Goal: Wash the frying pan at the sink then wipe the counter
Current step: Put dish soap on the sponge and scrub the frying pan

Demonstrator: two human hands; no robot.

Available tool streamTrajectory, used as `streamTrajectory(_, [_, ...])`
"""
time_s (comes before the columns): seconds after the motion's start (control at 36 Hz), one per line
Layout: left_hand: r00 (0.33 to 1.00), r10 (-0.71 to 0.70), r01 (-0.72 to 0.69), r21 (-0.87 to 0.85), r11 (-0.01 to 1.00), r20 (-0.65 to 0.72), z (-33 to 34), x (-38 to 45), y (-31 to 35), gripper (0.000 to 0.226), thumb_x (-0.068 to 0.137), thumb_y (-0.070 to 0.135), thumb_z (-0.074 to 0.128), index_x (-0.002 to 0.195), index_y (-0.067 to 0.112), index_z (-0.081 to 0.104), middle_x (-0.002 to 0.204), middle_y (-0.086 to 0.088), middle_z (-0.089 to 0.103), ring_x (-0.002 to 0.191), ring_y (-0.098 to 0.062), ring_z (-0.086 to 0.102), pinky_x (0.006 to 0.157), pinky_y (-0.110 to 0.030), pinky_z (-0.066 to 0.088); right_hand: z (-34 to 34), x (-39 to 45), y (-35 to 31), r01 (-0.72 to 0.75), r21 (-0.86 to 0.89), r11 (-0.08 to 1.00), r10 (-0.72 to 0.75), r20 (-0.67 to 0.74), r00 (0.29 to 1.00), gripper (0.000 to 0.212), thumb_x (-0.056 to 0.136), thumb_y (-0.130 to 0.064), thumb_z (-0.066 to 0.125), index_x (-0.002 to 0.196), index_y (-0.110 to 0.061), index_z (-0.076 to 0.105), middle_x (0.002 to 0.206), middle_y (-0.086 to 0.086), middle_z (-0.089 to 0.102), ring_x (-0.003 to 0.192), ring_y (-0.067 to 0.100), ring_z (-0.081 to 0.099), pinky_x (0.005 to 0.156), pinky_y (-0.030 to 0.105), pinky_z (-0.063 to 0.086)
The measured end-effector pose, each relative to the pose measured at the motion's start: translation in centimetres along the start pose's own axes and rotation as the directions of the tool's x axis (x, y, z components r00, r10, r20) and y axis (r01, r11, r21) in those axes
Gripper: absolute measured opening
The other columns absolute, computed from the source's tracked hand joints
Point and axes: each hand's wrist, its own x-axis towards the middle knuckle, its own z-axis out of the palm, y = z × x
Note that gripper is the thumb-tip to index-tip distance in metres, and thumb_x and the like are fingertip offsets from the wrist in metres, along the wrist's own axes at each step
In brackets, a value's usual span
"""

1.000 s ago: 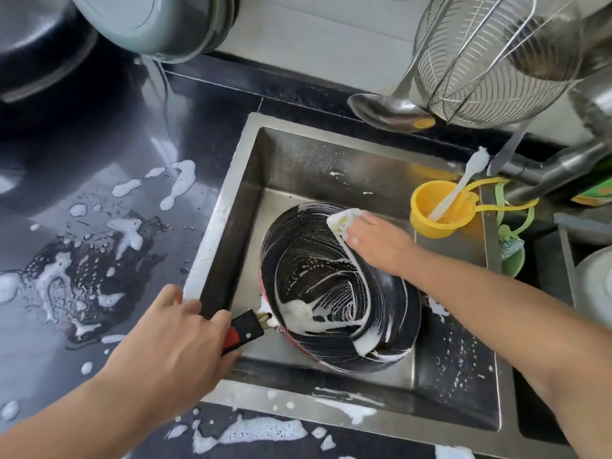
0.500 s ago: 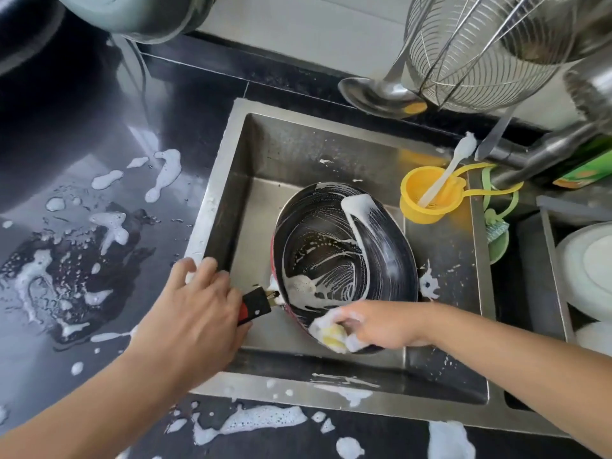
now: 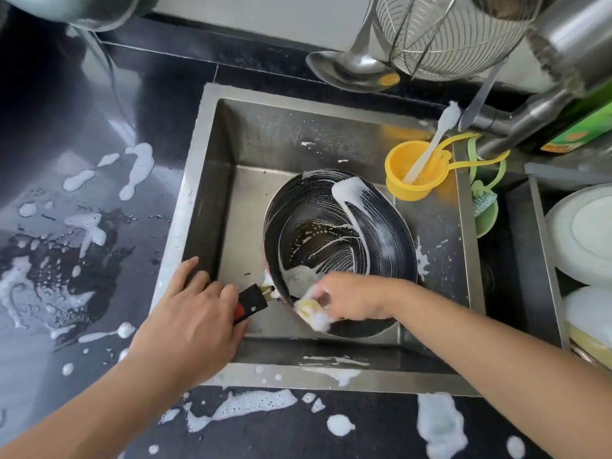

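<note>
A black counter [image 3: 82, 134], spattered with white foam, surrounds a steel sink [image 3: 195, 180] under a hanging wire basket [image 3: 443, 38] and ladle [image 3: 347, 69]. Inside the basin the frying pan [image 3: 334, 236] rests tilted, its dark inside streaked with suds, its long axis running from the far right rim down to the handle [image 3: 251, 301] at the near left. The left hand [image 3: 195, 323] is the nearer one to that handle and wraps it, fingers curled round the red and black grip. The right hand [image 3: 351, 298] sits at the pan's near rim, just right of the handle joint, fingers closed round a soapy yellow sponge [image 3: 311, 309] pressed to the rim. A yellow strainer [image 3: 415, 173] stands at the far right corner.
</note>
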Motion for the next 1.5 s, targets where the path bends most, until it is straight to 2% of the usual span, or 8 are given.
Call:
streamTrajectory(0.14, [1.000,0.006,-0.006,0.008,1.000,0.016,-0.3,0.1,0.1,0.035,0.088,0.052,0.050,0.071,0.021,0.046,0.062,-0.001,0.055,0.071,-0.030,0.056,0.111,-0.053,0.033,-0.3,2.5,-4.2,0.265,0.306,0.915,-0.184,-0.269,0.945,0.004,0.082,-0.001,0.070,0.085,0.003,0.069,0.089,0.015,0.073,0.080,0.013,0.064,0.081,0.022,0.049])
streamTrajectory(0.42, [1.000,0.005,-0.005,0.018,1.000,0.031,-0.5,0.2,0.3,0.037,0.087,0.055,0.047,0.072,0.021,0.047,0.062,0.000,0.057,0.072,-0.028,0.057,0.111,-0.053,0.032,2.4,-2.8,-1.8,-0.068,-0.326,0.943,-0.024,-0.270,0.963,0.002,0.084,-0.007,0.058,0.086,-0.008,0.058,0.093,0.011,0.064,0.081,0.025,0.056,0.059,0.032,0.034])
streamTrajectory(0.64, [1.000,0.017,-0.017,0.034,0.999,0.007,-0.4,0.2,0.1,0.036,0.088,0.055,0.046,0.072,0.023,0.045,0.061,0.001,0.056,0.070,-0.027,0.057,0.110,-0.052,0.033,1.4,-0.3,-5.0,0.118,0.072,0.990,-0.079,-0.408,0.909,0.009,0.075,-0.014,0.075,0.083,-0.014,0.077,0.080,-0.014,0.074,0.084,0.010,0.070,0.083,0.035,0.058])
streamTrajectory(1.0, [1.000,0.017,-0.017,0.005,1.000,-0.003,-0.1,0.2,0.1,0.035,0.085,0.051,0.043,0.068,0.021,0.048,0.058,-0.001,0.056,0.067,-0.030,0.058,0.109,-0.054,0.035,1.7,-4.4,5.3,-0.225,-0.659,0.718,0.000,-0.324,0.946,0.025,0.079,0.002,0.060,0.094,-0.012,0.073,0.082,0.010,0.066,0.081,0.029,0.061,0.073,0.037,0.054])
streamTrajectory(1.14, [1.000,0.024,-0.024,0.009,1.000,-0.016,0.0,0.2,0.0,0.035,0.086,0.053,0.043,0.069,0.022,0.047,0.058,0.001,0.054,0.067,-0.028,0.057,0.110,-0.053,0.033,-3.0,-2.9,6.8,-0.474,-0.773,0.423,0.090,-0.485,0.870,0.025,0.096,-0.009,0.057,0.119,-0.007,0.066,0.116,0.011,0.061,0.099,0.024,0.050,0.083,0.034,0.047])
streamTrajectory(1.28, [1.000,0.010,-0.010,-0.010,1.000,-0.018,0.0,0.2,0.2,0.034,0.086,0.051,0.043,0.069,0.023,0.046,0.059,0.001,0.056,0.068,-0.028,0.057,0.110,-0.053,0.035,-8.2,1.4,6.6,-0.561,-0.441,0.700,0.069,-0.741,0.668,0.036,0.101,-0.010,0.040,0.123,-0.012,0.067,0.125,0.009,0.055,0.107,0.024,0.054,0.084,0.030,0.046])
streamTrajectory(1.36, [1.000,0.009,-0.009,-0.002,1.000,-0.018,0.0,0.3,0.3,0.034,0.087,0.052,0.043,0.069,0.023,0.046,0.060,0.000,0.056,0.069,-0.028,0.057,0.111,-0.053,0.033,-6.6,2.1,6.2,-0.593,-0.573,0.566,0.169,-0.624,0.763,0.033,0.097,-0.005,0.047,0.124,-0.005,0.067,0.137,0.010,0.055,0.109,0.028,0.062,0.083,0.035,0.052])
streamTrajectory(1.5, [1.000,0.004,-0.004,-0.013,1.000,-0.002,-0.3,0.1,0.4,0.033,0.087,0.050,0.042,0.070,0.022,0.046,0.061,-0.001,0.055,0.069,-0.029,0.057,0.111,-0.052,0.033,-1.0,3.3,2.0,-0.247,-0.414,0.876,0.253,-0.041,0.967,0.022,0.095,-0.005,0.048,0.111,-0.004,0.064,0.106,0.009,0.064,0.091,0.020,0.061,0.081,0.033,0.055])
